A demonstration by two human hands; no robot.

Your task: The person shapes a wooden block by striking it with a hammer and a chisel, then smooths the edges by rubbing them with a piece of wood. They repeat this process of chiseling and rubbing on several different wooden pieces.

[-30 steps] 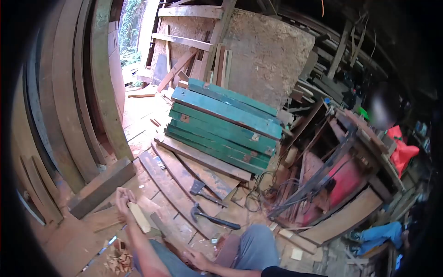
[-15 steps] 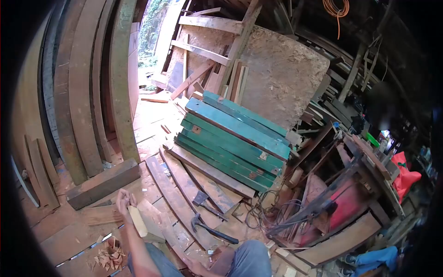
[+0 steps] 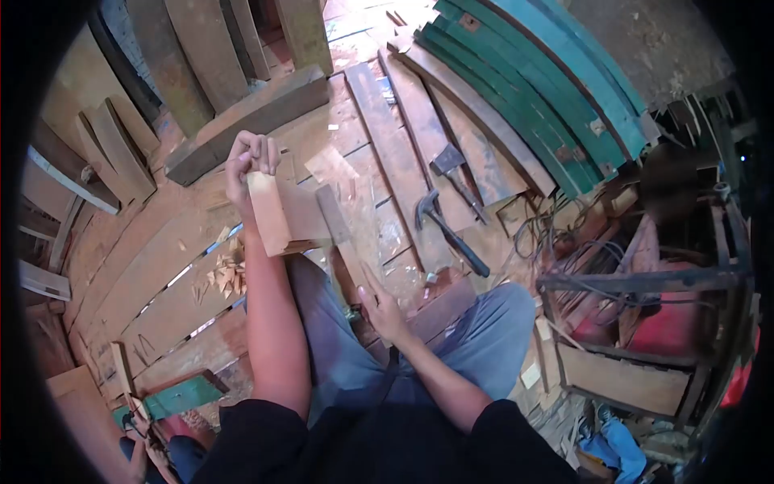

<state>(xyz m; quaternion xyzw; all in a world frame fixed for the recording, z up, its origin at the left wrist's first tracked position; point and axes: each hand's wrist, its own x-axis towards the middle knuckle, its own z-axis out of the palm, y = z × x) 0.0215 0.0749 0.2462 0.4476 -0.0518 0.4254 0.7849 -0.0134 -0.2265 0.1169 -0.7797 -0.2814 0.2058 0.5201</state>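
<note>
While our left hand grips wood block, our right hand meets narrow strip, can't tell if we're gripping it

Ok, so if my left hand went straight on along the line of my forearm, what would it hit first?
Probably the thick wooden beam lying just beyond your left hand. Depth is unclear, though, so it might pass above it.
</note>
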